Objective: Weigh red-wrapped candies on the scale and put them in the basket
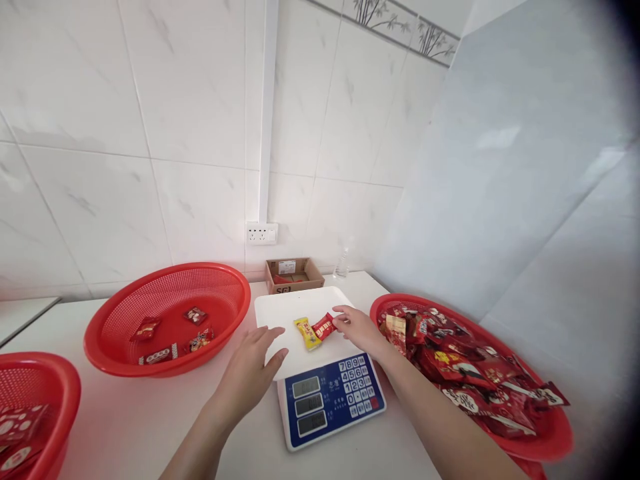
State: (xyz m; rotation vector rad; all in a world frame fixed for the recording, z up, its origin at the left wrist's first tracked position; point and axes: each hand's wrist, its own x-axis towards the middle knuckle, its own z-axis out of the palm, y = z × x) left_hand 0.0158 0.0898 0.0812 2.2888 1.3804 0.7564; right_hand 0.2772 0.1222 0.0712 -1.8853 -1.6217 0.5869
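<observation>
A digital scale [333,400] stands in the middle, its white weighing pan [280,307] behind a blue keypad panel. On the pan lie a yellow wrapped snack [307,333] and a red wrapped snack [324,327], side by side and touching. My right hand [359,328] reaches in from the right, thumb and fingers closed on the right end of the red snack. At the pan's left edge hovers my left hand [257,363], thumb and fingers apart, holding nothing. The numbers on the scale's displays are too dim to read.
A red basket [560,427] heaped with red snack packets sits right. Another red basket [170,273] at left holds several packets, and a third [70,387] stands nearer. Behind the pan are a small cardboard box [295,287] and a clear bottle [342,264] near the wall.
</observation>
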